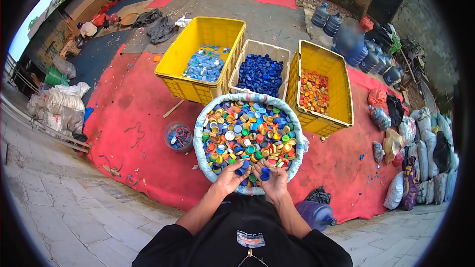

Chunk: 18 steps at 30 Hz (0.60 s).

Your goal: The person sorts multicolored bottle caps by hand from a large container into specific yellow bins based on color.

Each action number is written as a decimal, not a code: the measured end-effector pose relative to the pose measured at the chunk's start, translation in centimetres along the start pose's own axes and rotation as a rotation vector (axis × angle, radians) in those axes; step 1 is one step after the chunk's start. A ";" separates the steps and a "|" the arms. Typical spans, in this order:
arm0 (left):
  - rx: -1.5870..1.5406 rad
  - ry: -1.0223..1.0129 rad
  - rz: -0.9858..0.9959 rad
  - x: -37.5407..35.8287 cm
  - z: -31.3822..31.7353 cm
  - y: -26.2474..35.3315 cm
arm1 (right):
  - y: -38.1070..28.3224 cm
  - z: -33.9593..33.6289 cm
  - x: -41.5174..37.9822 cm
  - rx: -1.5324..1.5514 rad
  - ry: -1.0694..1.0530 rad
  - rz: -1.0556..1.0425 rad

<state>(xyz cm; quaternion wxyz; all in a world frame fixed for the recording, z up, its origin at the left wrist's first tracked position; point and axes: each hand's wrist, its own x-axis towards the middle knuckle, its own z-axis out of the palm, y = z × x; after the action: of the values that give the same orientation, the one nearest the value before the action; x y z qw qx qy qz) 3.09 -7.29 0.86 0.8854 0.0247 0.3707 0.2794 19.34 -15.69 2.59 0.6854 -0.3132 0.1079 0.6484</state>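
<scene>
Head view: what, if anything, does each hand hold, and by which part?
Left hand and right hand each hold blue caps; which part of them is gripped cannot be told.

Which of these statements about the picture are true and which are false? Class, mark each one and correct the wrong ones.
1. The left hand holds a blue cap. True.
2. The right hand is empty. False: the right hand has at least one blue cap too.
3. The white crate stands between two yellow crates. True.
4. The white crate is filled with orange caps. False: it contains dark blue caps.
5. The round container nearest the hands holds caps of several colours. True.
6. A clear tub sits to the right of the round container in the picture. False: the clear tub is to its left.
</scene>
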 end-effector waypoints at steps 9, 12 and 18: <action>-0.139 -0.211 0.103 9.7 11.3 8.2 | -6.6 8.4 6.0 0.056 -0.105 -0.296; -0.051 -0.200 0.219 10.0 18.7 14.5 | -11.0 14.3 10.0 0.165 -0.158 -0.341; 0.111 -0.144 0.428 7.5 14.9 16.6 | -10.2 13.0 8.0 -0.029 -0.075 -0.512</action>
<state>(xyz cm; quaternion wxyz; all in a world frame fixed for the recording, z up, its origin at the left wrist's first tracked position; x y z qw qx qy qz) 9.44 12.94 11.01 0.8274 0.1712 0.3078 0.4374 26.81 -1.38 11.28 0.8261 -0.3159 -0.0096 0.4665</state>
